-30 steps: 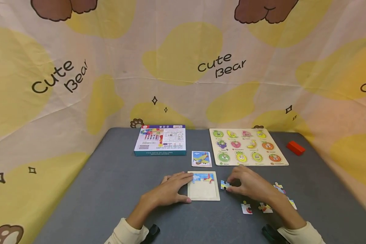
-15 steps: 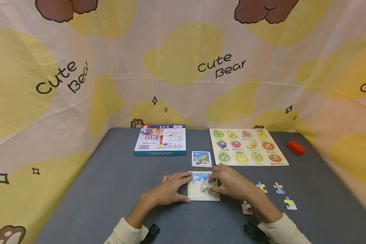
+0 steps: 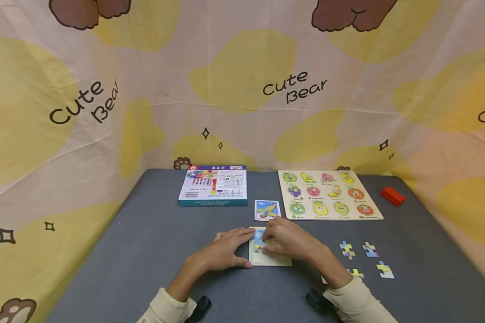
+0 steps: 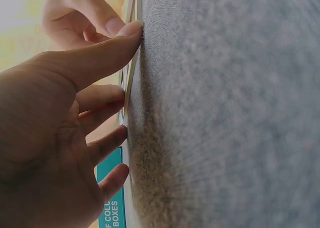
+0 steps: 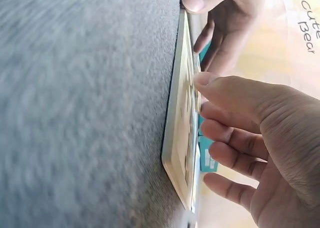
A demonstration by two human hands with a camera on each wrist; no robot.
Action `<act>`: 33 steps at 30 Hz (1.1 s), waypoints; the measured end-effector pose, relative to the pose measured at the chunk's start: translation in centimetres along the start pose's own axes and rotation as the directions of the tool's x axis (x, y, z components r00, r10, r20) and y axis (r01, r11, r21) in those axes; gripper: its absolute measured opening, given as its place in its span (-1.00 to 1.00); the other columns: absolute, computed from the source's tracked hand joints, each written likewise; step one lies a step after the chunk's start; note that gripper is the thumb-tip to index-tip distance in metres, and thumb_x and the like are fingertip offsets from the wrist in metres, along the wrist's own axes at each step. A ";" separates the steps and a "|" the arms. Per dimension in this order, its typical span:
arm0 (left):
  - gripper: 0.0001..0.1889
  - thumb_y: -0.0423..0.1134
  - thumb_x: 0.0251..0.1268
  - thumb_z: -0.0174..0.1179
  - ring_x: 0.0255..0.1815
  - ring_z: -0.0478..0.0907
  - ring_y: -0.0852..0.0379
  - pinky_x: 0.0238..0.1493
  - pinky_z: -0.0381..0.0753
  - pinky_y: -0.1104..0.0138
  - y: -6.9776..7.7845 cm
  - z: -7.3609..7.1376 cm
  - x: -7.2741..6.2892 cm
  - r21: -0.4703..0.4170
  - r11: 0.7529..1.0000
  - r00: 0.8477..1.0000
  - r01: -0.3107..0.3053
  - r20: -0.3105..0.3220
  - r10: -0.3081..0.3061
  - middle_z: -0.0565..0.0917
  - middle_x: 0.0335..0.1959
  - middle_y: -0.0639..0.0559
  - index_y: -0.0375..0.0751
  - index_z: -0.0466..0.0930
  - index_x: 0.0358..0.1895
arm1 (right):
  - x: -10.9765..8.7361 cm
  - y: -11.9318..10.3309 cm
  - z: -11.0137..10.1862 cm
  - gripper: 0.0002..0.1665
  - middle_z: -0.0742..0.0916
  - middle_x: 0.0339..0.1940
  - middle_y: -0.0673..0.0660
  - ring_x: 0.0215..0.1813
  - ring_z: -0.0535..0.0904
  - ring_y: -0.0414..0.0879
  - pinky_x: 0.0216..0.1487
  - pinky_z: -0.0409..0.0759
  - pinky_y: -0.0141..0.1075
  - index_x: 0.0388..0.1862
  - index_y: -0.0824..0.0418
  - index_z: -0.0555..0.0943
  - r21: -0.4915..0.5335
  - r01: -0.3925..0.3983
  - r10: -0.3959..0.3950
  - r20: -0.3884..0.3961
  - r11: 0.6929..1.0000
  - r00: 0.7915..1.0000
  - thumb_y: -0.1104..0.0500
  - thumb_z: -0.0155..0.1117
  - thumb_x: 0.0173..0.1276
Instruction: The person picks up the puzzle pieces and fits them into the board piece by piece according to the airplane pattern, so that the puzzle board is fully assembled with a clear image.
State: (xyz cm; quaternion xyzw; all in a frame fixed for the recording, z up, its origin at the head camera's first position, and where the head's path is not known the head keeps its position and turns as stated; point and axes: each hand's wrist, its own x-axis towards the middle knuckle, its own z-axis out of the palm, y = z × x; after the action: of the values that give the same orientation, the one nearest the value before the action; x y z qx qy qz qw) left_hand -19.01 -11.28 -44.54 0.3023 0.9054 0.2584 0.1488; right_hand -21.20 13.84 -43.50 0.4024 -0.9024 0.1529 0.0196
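Note:
A shallow wooden puzzle tray [image 3: 272, 260] lies mid-table, with sky-blue picture pieces [image 3: 259, 234] along its far side. My left hand [image 3: 222, 252] rests at the tray's left edge, fingers extended; in the left wrist view its thumb [image 4: 112, 50] touches the rim. Over the tray, my right hand [image 3: 288, 240] pinches a jigsaw piece [image 3: 258, 247] between thumb and forefinger, below the top row; the hand covers much of the tray. Seen from the right wrist, the piece [image 5: 198, 95] is edge-on at the thumb tip. Whether it lies flat, I cannot tell.
Several loose jigsaw pieces [image 3: 346, 250] lie to the right, some partly behind my right forearm. An airplane picture card [image 3: 266, 209] sits just beyond the tray. Farther back are a boxed set [image 3: 213, 186], a fruit puzzle board [image 3: 330, 194] and a red block [image 3: 393, 196].
My right hand has carried the jigsaw piece leftward from beside the tray to over its left part, below the top row. The left hand has stayed at the tray's edge.

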 end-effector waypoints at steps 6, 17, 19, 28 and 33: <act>-0.14 0.07 0.38 0.44 0.69 0.18 -0.12 0.46 0.17 -0.27 0.1 0.0 0.0 0.009 1.000 1.000 -0.002 -0.005 0.002 0.31 0.67 -0.01 -0.15 0.31 0.64 | 0.3 -0.2 0.4 -0.73 0.76 -0.17 -0.02 -0.02 0.64 -0.13 0.10 0.64 -0.16 -0.14 0.15 0.84 0.026 -0.025 0.024 0.022 0.999 0.999 0.02 0.62 0.29; -0.14 0.08 0.39 0.42 0.69 0.16 -0.14 0.48 0.14 -0.30 0.0 0.1 0.0 -0.003 1.000 1.000 0.003 0.000 -0.003 0.29 0.68 -0.01 -0.13 0.29 0.65 | 0.3 0.2 0.6 -0.72 0.78 -0.14 -0.02 0.01 0.62 -0.14 0.12 0.62 -0.16 -0.08 0.14 0.84 0.070 -0.037 0.036 0.008 0.997 0.999 0.05 0.61 0.30; -0.14 0.08 0.39 0.42 0.69 0.17 -0.14 0.48 0.14 -0.30 0.1 0.1 0.0 -0.003 1.000 1.000 0.002 -0.001 -0.002 0.29 0.68 -0.01 -0.13 0.29 0.65 | 0.2 0.2 0.7 -0.74 0.78 -0.14 -0.03 0.01 0.62 -0.14 0.11 0.62 -0.15 -0.08 0.13 0.84 0.087 -0.045 0.045 0.008 0.995 0.999 0.06 0.61 0.31; -0.14 0.07 0.39 0.43 0.69 0.17 -0.14 0.48 0.14 -0.31 0.2 0.0 -0.1 -0.004 1.000 1.000 0.006 -0.002 -0.006 0.30 0.68 -0.01 -0.14 0.30 0.65 | 0.4 0.2 1.0 -0.79 0.78 -0.17 -0.07 -0.04 0.61 -0.18 0.02 0.60 -0.19 -0.11 0.09 0.86 0.114 -0.083 0.084 -0.002 0.990 0.996 0.05 0.59 0.34; -0.14 0.07 0.39 0.43 0.69 0.17 -0.13 0.48 0.14 -0.30 0.1 0.1 -0.1 -0.003 1.000 1.000 0.004 -0.003 -0.004 0.29 0.68 -0.01 -0.13 0.30 0.65 | 0.4 0.0 0.9 -0.79 0.78 -0.19 -0.07 -0.08 0.60 -0.19 -0.04 0.58 -0.23 -0.12 0.09 0.87 0.097 -0.092 0.092 0.007 0.991 0.996 0.05 0.60 0.33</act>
State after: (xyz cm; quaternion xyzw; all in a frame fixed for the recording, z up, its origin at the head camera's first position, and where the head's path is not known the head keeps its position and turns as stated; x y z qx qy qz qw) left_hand -18.84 -11.22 -44.55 0.3000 0.9058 0.2599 0.1484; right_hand -21.45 13.27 -44.33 0.3610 -0.9115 0.1970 -0.0084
